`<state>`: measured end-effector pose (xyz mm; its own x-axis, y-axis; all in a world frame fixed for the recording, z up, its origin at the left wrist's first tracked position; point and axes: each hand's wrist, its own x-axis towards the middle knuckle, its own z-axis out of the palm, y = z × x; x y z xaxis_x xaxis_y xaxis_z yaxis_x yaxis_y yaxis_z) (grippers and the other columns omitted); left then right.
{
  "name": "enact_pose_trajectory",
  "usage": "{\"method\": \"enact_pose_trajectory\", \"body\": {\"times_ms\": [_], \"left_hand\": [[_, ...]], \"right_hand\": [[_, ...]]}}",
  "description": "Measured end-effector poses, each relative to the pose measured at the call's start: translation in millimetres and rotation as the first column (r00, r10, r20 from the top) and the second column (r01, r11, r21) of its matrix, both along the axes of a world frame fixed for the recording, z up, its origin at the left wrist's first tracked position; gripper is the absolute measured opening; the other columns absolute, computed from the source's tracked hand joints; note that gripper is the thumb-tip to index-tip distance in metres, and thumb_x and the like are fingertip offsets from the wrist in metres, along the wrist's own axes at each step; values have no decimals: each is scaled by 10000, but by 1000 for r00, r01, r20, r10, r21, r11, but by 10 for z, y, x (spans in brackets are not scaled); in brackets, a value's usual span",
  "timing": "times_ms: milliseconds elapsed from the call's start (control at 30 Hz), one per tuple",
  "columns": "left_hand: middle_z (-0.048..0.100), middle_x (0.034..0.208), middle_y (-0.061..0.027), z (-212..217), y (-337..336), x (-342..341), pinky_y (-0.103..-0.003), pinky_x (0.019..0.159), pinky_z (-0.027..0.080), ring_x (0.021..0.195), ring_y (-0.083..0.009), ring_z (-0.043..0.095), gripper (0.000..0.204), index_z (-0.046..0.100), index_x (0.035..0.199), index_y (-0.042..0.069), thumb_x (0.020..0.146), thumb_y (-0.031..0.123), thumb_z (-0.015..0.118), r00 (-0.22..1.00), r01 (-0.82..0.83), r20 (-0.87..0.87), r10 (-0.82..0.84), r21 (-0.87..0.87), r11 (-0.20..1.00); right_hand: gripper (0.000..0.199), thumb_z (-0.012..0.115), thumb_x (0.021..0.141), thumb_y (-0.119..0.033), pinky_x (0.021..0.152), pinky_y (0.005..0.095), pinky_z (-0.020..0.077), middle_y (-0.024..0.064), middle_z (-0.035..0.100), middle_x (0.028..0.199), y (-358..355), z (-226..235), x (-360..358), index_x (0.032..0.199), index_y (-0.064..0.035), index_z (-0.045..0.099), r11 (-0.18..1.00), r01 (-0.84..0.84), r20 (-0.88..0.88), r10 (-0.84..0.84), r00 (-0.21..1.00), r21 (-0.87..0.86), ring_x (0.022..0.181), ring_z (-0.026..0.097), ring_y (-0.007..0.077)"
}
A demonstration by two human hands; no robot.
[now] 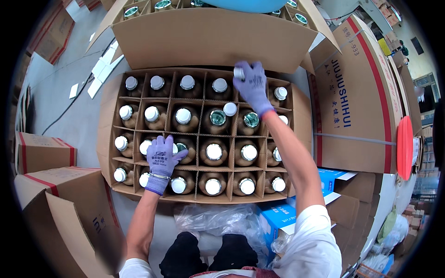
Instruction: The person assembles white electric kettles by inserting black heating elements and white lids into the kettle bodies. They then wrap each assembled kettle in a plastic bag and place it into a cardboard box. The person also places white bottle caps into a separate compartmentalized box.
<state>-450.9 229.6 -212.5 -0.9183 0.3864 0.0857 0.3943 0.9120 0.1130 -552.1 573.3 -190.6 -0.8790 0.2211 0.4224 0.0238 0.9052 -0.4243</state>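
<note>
An open cardboard box [204,200] in front of me is split by cardboard dividers into cells holding bottles, most with white caps [214,151]. My left hand [163,158], in a purple glove, holds a white cap [175,148] between thumb and fingers, beside the greenish mouth of an uncapped bottle [181,147]. My gloved right hand [253,84] is over the far row, right of the middle, its fingers closed on another white cap [238,73]. Two more bottles show green open mouths [218,117]. A loose white cap [230,109] rests by the divider between them.
Behind stands another open carton [213,37] of bottles with a blue object [250,4] over it. A large strapped carton [352,97] and a red disc-like item [404,148] are right. Clear plastic [222,217], a blue box [278,217] and left cartons [67,217] lie nearer.
</note>
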Motion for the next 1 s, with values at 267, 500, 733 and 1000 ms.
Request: {"method": "enact_pose_trajectory", "body": {"times_ms": [267, 500, 733, 1000], "left_hand": [[578, 994, -101, -179, 509, -49, -433, 808, 429, 906, -287, 560, 241, 640, 943, 82, 865, 307, 603, 964, 266, 60, -259, -228, 937], [574, 905, -107, -378, 683, 46, -399, 745, 423, 862, -259, 567, 116, 629, 910, 106, 841, 182, 576, 979, 126, -105, -177, -376, 918], [597, 927, -99, -320, 576, 10, -407, 800, 458, 909, -270, 590, 149, 618, 891, 100, 761, 169, 643, 953, 284, -69, -294, -123, 951], [609, 985, -103, -169, 510, 17, -403, 877, 463, 961, -283, 595, 174, 642, 933, 95, 782, 181, 643, 920, 391, 33, -390, -34, 920]], "right_hand": [[463, 717, 801, -340, 919, 474, 446, 141, 501, 1231, 24, -169, 1237, 1216, -184, 583, 957, -48, 453, -92, 887, 287, 1096, 530, 333], [767, 623, 846, -356, 1132, 573, 223, 185, 324, 1525, -195, -482, 1350, 1507, -113, 319, 911, -85, 472, -128, 872, 404, 1350, 383, 362], [691, 636, 831, -354, 1117, 600, 216, 154, 405, 1471, -238, -126, 1123, 1451, -149, 408, 943, -127, 648, -109, 754, 306, 1275, 466, 336], [288, 649, 850, -182, 763, 400, 497, 89, 574, 1123, -506, -165, 681, 1128, -176, 572, 752, -328, 488, 9, 873, 572, 982, 612, 238]]}}
